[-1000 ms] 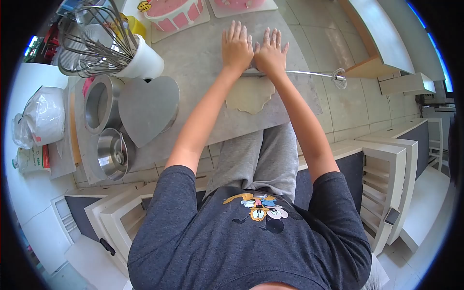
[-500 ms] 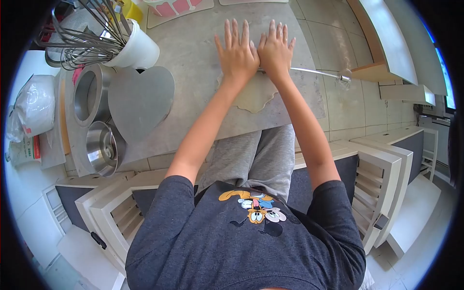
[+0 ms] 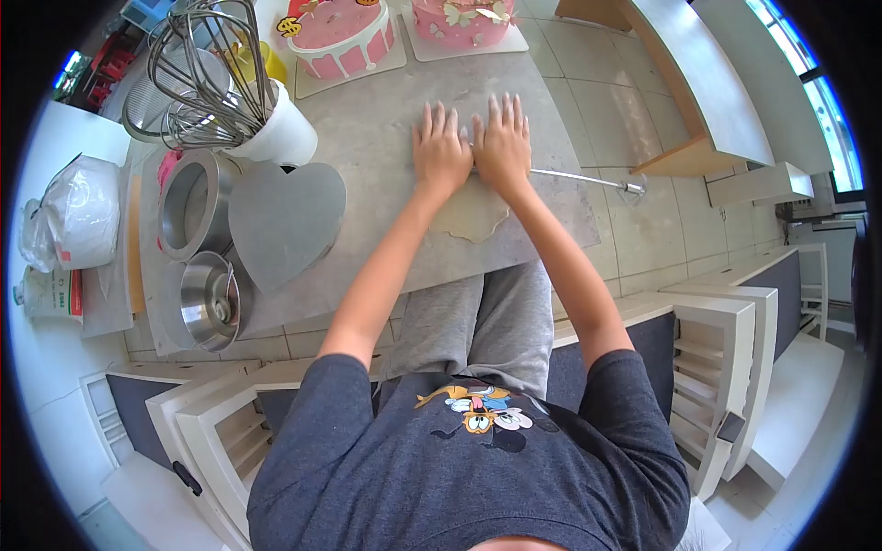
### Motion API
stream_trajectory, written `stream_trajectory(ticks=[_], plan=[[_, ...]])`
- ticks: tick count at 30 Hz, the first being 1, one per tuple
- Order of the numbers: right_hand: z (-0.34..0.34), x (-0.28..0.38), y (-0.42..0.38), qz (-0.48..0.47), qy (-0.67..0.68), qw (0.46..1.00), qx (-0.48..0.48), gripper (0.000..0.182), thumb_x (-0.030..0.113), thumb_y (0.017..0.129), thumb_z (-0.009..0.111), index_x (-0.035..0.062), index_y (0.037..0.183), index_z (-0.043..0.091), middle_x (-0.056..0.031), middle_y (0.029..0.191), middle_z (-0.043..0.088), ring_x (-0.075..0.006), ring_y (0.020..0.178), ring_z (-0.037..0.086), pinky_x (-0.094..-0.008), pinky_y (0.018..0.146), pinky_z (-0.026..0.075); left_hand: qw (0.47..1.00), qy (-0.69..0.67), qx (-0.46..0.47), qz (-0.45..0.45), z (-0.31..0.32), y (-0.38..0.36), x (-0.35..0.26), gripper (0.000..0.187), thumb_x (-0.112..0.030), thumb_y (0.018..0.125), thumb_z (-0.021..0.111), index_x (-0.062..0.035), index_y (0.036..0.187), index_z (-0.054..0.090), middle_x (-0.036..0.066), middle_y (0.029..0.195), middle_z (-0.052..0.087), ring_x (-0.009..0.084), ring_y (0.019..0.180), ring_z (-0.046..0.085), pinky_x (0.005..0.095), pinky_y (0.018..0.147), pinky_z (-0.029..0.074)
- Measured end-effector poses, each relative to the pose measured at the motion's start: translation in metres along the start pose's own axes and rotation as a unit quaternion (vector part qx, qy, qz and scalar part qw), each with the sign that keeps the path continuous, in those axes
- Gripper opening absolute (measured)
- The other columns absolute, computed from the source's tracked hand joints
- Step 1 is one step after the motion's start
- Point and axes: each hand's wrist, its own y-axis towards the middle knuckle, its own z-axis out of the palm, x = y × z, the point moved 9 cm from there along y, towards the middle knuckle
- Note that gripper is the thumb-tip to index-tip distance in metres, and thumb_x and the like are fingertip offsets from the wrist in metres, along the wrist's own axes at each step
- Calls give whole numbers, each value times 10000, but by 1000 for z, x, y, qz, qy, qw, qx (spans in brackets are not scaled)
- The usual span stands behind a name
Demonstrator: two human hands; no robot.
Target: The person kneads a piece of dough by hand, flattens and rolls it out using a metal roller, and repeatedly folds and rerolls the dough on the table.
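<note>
My left hand (image 3: 443,151) and my right hand (image 3: 503,142) lie side by side, palms down, with their fingers stretched forward. Both rest over a thin metal rod (image 3: 579,175), which passes beneath them. To the right the rod juts past the table edge and ends in a small wire head (image 3: 632,187). A flat, pale sheet of dough (image 3: 473,216) with an uneven edge lies under the wrists, on the grey table (image 3: 386,220). The palms hide the rod's middle and the dough's far part.
Left of my hands are a grey heart-shaped board (image 3: 289,220), a round metal ring (image 3: 193,207), a steel bowl (image 3: 209,298) and a white tub (image 3: 285,133) of whisks. Two pink cakes (image 3: 344,41) stand at the back. Benches (image 3: 726,367) flank me.
My hands and the rod have come back toward me a little over the dough. The view has tilted up, bringing more of the pink cakes into sight.
</note>
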Motion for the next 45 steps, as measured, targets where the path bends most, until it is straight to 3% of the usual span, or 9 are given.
stream_trajectory(ticks=[3,6,15,19,25,29,34,39,45], plan=[[-25,22,-56,-81,-18,994,71,508,317,925,409,34,1347,382,-157,1423,335,-272,1356,246,-429,1095,186,993,62,-31,92,-32,-55,-22,476,-194,889,429,1,1322,414,137,1447,302,267,1366,220,500,1098,135],[-52,29,-93,-152,103,976,113,528,340,918,413,65,1366,368,-126,1433,331,-247,1356,245,-457,1100,160,992,97,-9,86,-52,-100,-26,506,-195,901,417,11,1358,349,138,1464,265,246,1372,210,518,1100,93],[-6,51,-52,-244,-6,950,194,505,318,933,337,190,1420,294,-15,1485,247,-171,1381,176,-421,1127,92,995,94,-11,-22,-54,-111,-12,523,-256,914,411,69,1321,365,208,1437,278,301,1370,200,571,1079,86],[11,69,-10,-232,18,966,108,504,295,922,350,181,1411,309,-76,1478,252,-225,1378,184,-467,1116,118,990,88,-110,-32,-53,-59,7,479,-237,933,366,59,1308,396,199,1436,290,303,1376,177,563,1077,97],[39,71,43,-178,90,980,6,534,289,896,394,103,1391,323,-150,1454,273,-274,1363,217,-504,1099,146,987,103,-85,-94,-33,-9,54,499,-222,913,383,55,1327,364,192,1459,241,323,1374,174,558,1076,120],[11,66,6,-152,117,980,45,525,306,907,393,72,1375,352,-161,1413,348,-262,1344,266,-487,1092,170,994,62,-48,-75,-40,-42,36,511,-207,904,392,65,1335,346,206,1455,241,333,1369,187,549,1080,126],[-16,47,-61,-154,-39,985,66,515,306,915,370,117,1393,339,-114,1414,370,-245,1325,316,-462,1088,189,996,-10,-83,33,-47,-110,-16,540,-180,888,405,100,1340,310,213,1454,238,325,1367,202,511,1090,147],[22,53,-11,-101,0,987,128,549,320,908,377,117,1411,295,-119,1434,336,-235,1350,269,-475,1094,170,996,38,-79,14,-40,-53,13,546,-207,894,400,102,1336,312,224,1451,235,329,1366,202,511,1087,158],[45,50,33,-24,15,999,46,644,427,910,366,83,1432,210,-157,1450,288,-281,1375,194,-479,1097,171,996,35,-83,-28,-33,-12,44,518,-231,910,386,61,1337,345,218,1453,235,313,1372,189,520,1083,161]])
